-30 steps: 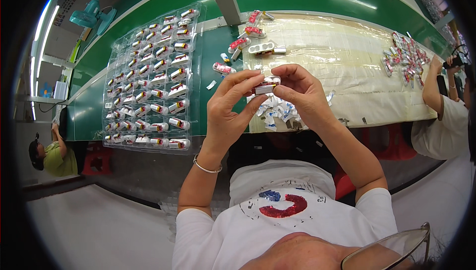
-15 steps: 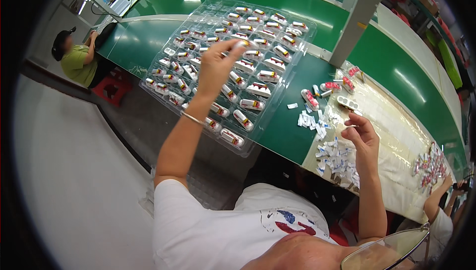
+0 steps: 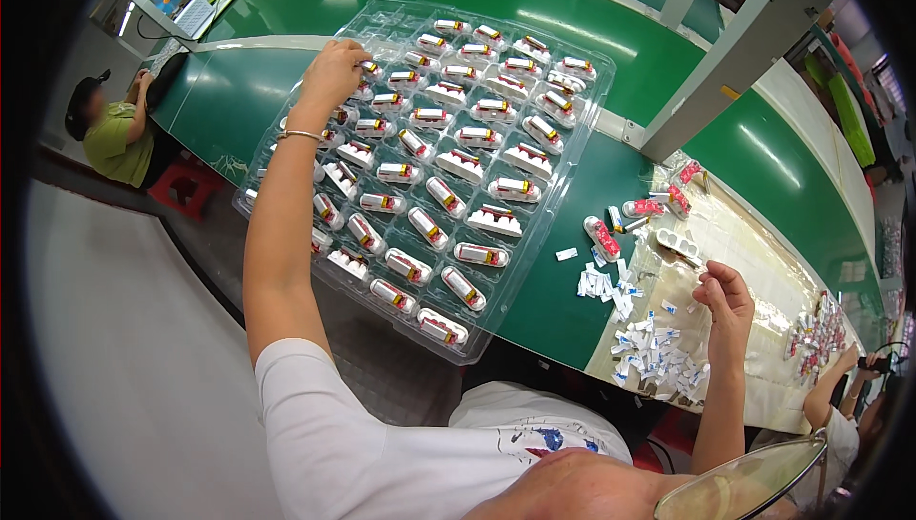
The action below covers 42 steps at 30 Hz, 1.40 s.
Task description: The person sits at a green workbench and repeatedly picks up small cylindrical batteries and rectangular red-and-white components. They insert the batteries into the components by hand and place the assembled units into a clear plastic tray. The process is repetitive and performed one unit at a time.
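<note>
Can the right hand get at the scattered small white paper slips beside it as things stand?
Probably yes: the right hand hovers just above the small white paper slips on the green table, and nothing lies between them.

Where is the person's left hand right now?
In the head view, the left hand reaches to the far left corner of the clear plastic tray of small white and red parts, on the green table.

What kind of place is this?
Probably a factory packing line: a long green bench, a clear tray of small identical white and red parts, and other seated workers nearby.
</note>
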Each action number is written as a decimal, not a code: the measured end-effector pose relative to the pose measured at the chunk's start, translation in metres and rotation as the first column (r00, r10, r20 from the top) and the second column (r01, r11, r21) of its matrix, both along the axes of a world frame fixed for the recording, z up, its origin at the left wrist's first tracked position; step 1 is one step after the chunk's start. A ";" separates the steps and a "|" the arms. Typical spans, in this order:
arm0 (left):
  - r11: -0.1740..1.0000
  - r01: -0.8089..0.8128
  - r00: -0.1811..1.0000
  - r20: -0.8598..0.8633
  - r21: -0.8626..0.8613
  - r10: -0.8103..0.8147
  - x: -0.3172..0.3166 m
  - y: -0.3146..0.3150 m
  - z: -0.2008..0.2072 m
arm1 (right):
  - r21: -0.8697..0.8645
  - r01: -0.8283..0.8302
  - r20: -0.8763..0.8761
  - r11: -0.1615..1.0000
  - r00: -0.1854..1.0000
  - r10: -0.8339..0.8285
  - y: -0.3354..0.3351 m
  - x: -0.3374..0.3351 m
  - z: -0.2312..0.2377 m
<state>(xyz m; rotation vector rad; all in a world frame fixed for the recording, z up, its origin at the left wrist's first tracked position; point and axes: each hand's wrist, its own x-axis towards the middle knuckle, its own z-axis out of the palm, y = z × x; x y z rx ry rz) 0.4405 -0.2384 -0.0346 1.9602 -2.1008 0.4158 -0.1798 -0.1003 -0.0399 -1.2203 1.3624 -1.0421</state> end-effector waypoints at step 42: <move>0.915 0.402 0.394 -0.893 -0.046 -0.218 -0.205 0.070 0.050 | -0.226 -0.268 -0.683 0.936 0.729 0.044 -0.024 0.014 -0.004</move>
